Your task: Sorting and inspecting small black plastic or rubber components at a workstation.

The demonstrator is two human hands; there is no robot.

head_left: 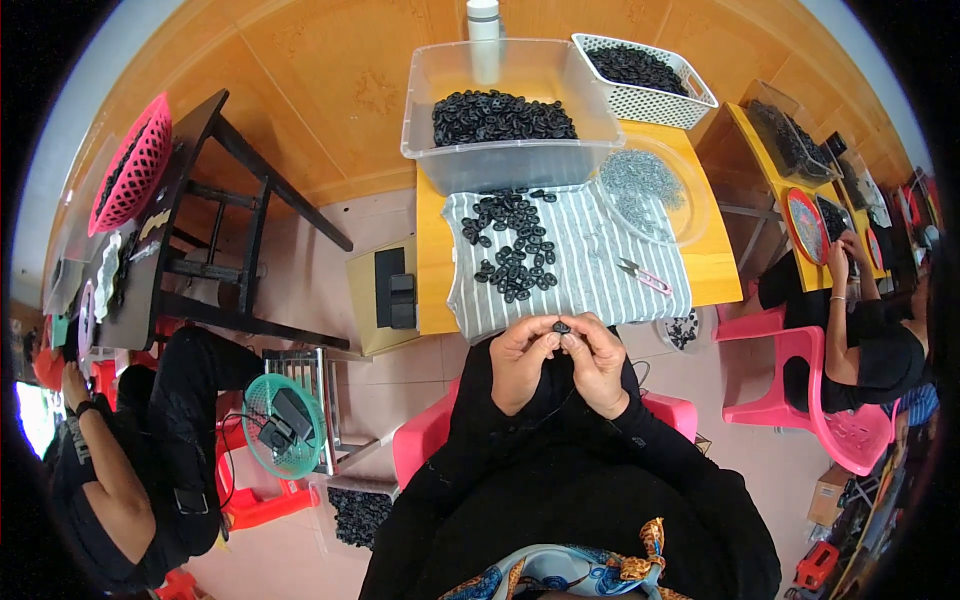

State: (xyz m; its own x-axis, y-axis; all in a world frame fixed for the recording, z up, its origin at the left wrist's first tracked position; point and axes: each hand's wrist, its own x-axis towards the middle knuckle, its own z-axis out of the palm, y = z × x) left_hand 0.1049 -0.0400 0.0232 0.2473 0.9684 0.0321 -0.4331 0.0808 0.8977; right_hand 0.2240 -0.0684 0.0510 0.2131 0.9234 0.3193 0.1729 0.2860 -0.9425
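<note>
Just in front of the table edge, my left hand [527, 362] and my right hand [596, 364] meet over my lap. Their thumbs and fingertips pinch one small black plastic piece [561, 327] between them; the fingers cover much of it. Beyond my hands, a grey-and-white striped cloth [590, 275] is spread on the yellow table [716, 270]. Many loose black oval pieces with holes [515, 265] lie scattered on its left half. Small pink-handled scissors [650, 278] rest on the right half. A round clear tray [690, 205] of small silvery metal parts stands at the cloth's far right corner.
A clear plastic tub [510, 165] and a white basket [655, 108], both with black pieces, stand at the back, near a white bottle [485, 30]. Co-workers sit left and right. A teal basket [262, 450] and a pink chair [845, 420] flank me.
</note>
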